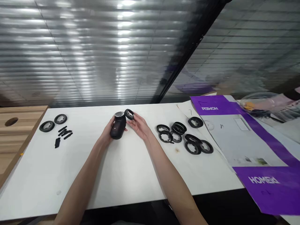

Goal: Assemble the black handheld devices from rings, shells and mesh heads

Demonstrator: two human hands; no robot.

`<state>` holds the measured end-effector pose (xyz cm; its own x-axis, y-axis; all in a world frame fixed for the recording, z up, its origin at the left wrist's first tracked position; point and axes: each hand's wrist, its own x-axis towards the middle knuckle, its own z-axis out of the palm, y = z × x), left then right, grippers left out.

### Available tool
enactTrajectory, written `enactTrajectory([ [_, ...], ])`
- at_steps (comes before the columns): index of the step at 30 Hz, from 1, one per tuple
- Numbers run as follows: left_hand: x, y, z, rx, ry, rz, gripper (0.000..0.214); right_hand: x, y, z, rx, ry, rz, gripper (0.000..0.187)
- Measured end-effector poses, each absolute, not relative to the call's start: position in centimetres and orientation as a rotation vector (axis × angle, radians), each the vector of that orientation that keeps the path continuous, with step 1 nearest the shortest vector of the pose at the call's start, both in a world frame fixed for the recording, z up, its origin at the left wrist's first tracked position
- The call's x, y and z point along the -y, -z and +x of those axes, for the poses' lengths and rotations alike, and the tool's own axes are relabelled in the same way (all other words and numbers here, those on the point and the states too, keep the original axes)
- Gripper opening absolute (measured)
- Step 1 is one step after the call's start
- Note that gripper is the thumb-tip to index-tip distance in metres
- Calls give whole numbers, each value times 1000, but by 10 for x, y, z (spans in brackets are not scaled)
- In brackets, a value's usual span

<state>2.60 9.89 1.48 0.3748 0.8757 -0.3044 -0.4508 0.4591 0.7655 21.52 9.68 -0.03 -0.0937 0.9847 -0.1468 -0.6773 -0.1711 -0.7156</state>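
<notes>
My left hand [108, 129] is wrapped round a black shaver-like device [117, 127] with a round silver mesh head, held upright above the white table. Between the fingers and thumb of my right hand [140, 125] is a black ring [129, 114], tilted, close beside the mesh head. Whether the ring touches the device I cannot tell. Several similar black rings [192, 147] lie in a loose group to the right of my right hand, some overlapping. Off to the left are two more rings [47, 126] and several small black strips [65, 132].
The white table [126, 181] meets a shuttered glass wall [93, 56] at its far edge. Purple and white packaging sheets [264, 190] cover the right side. Beyond them are a clear round container [255, 97] and another person's arm [273, 101]. A wooden surface [21, 131] adjoins the left.
</notes>
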Motion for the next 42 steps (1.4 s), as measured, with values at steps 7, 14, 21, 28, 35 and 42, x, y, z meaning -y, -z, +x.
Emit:
enactTrajectory([
  [7,-94,-18,25,-740,-877,857,66,-93,-4,211,750,-1604,-750,51],
  [14,-93,-23,20,-711,-803,980,67,-91,4,200,1030,-1350,-885,46],
  [21,-95,-27,18,-683,-536,888,48,-86,1,201,1426,-1060,-828,53],
  [28,-88,-28,20,-753,-450,844,55,-78,-7,188,1363,-1018,-820,25],
  [35,-85,-25,30,-733,-632,709,52,-76,-7,183,1191,-1021,-851,22],
  [42,-86,-25,32,-715,-608,725,51,-73,-9,184,1310,-946,-926,30],
])
